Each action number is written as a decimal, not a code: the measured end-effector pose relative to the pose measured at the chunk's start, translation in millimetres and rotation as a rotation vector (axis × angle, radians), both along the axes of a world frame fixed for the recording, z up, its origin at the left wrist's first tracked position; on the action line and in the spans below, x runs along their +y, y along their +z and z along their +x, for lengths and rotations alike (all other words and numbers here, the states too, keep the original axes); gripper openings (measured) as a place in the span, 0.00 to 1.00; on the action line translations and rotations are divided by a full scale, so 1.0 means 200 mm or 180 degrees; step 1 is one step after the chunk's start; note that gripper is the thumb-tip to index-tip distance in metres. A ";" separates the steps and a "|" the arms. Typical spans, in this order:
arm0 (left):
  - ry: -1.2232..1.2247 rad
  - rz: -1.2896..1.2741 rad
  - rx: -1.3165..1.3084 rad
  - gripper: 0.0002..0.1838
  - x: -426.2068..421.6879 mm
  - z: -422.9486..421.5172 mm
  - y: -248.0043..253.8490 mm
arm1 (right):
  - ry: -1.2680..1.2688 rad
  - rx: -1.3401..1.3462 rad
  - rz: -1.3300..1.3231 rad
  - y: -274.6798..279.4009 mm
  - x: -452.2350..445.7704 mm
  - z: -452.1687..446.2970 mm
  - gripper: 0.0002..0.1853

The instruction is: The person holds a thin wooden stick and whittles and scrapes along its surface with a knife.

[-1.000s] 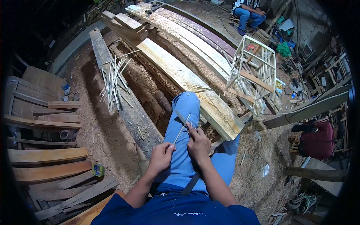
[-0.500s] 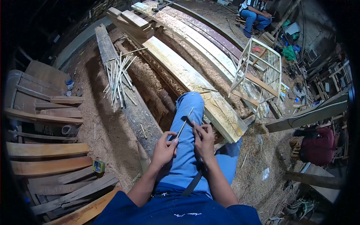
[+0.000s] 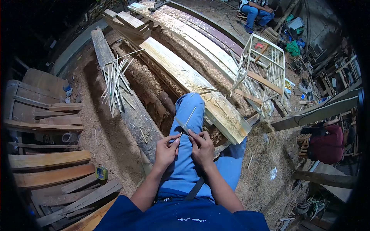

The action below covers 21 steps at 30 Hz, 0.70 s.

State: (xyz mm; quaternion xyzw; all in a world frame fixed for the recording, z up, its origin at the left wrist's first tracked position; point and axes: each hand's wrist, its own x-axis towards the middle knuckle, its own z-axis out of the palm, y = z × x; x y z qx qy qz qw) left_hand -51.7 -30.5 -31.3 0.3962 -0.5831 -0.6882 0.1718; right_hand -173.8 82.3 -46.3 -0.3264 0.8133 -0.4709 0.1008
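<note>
My left hand [image 3: 165,154] pinches the lower end of a thin bamboo stick [image 3: 189,117], which points up and away over my jeans-clad thigh. My right hand [image 3: 202,147] is closed on a knife [image 3: 180,122]. The knife's blade crosses the stick just above my fingers; the handle is mostly hidden in my palm. Both hands are close together above my leg. A loose pile of similar sticks [image 3: 114,82] lies on a weathered plank [image 3: 140,119] to the left.
Thick light boards [image 3: 185,75] covered in shavings stretch ahead. A slatted wooden frame [image 3: 263,71] stands at right. Curved wood pieces [image 3: 50,157] and a yellow tape measure [image 3: 101,173] lie at left. One person [image 3: 256,13] sits at the back, another [image 3: 327,143] at far right.
The knife has moved down the stick toward my left fingers, and its blade has turned to point left. My right hand has come lower and nearer to my left.
</note>
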 end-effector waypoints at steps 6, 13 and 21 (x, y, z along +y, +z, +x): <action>0.0072 0.0124 -0.0213 0.15 0.08 0.15 0.06 | -0.0132 -0.0034 0.0202 0.02 -0.02 0.00 0.16; 0.0134 0.0213 -0.0084 0.14 0.14 0.32 0.09 | -0.0266 0.0127 0.0264 0.01 -0.05 -0.02 0.15; 0.0117 0.0281 -0.0201 0.15 0.15 0.20 0.10 | -0.0239 0.0067 -0.0154 -0.02 -0.07 -0.09 0.16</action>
